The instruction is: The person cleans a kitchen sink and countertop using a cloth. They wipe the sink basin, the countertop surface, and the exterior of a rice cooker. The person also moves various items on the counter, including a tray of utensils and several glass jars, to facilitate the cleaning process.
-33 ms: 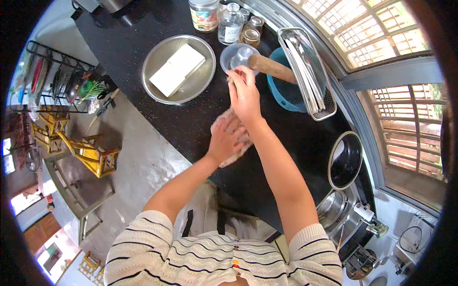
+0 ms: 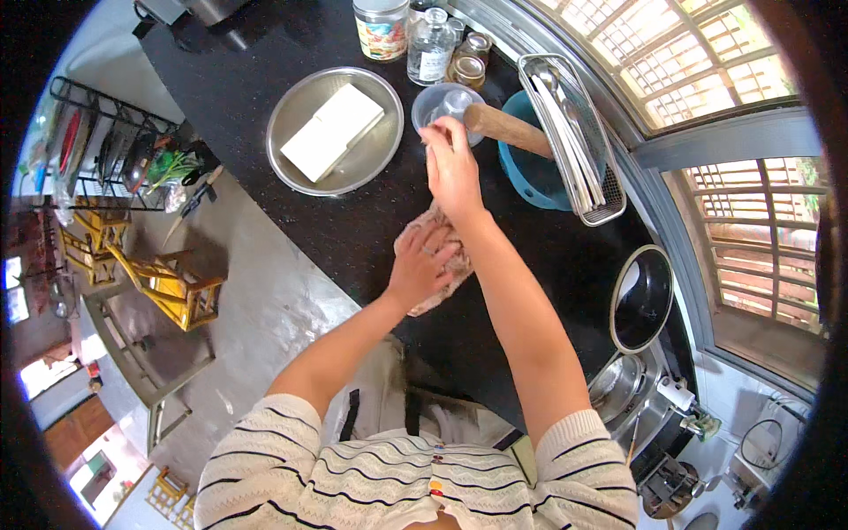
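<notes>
Fingers spread, my left hand (image 2: 424, 267) lies flat on a crumpled pinkish cloth (image 2: 426, 306) on the dark counter. My right hand (image 2: 454, 177) is held over the counter just beyond it, with bent fingers drawn together at the near left of a translucent plastic bowl (image 2: 422, 109). Whether anything small sits between those fingertips is hidden. To their left stands a round metal bowl (image 2: 386, 159) holding a white rectangular block (image 2: 331, 134), which looks like tofu.
A thick wooden rod (image 2: 512, 132) slants over a blue basin (image 2: 526, 181), beside a wire basket (image 2: 609, 212) of utensils. Behind stand a tin (image 2: 382, 31), a glass bottle (image 2: 431, 51) and small jars (image 2: 466, 71). A dark pot (image 2: 645, 300) is at the right.
My left hand has slid very slightly toward me on the cloth. The right fingertips have shifted slightly away from me. The bowls and basin stay in place.
</notes>
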### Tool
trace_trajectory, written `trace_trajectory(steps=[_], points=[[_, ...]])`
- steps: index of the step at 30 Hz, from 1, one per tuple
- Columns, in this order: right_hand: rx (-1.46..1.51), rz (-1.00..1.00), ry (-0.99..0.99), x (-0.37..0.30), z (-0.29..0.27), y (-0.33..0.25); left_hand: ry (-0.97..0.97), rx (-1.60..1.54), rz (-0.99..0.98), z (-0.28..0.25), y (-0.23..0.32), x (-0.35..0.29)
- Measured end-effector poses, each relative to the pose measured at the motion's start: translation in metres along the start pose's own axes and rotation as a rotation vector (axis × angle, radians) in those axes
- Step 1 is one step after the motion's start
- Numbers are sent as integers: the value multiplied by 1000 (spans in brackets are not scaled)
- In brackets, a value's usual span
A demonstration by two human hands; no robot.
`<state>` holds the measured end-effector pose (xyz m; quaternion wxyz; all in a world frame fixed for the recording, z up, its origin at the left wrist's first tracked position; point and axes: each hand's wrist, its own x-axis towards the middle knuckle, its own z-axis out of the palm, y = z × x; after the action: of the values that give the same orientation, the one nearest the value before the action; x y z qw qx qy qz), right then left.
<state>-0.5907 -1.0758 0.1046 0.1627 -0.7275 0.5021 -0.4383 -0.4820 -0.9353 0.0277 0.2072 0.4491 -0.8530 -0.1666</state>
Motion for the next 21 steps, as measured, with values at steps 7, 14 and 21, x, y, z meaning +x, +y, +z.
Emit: trace_trajectory(steps=[7,14,21], points=[[-188,-179,59,6,12,11,-8,-118,10,-10,-5,-3],[-251,347,-138,-191,-11,-45,-68,-178,-8,-53,-18,-21],[-299,193,-160,-245,-62,-42,-395,-203,-4,-62,-18,-88]])
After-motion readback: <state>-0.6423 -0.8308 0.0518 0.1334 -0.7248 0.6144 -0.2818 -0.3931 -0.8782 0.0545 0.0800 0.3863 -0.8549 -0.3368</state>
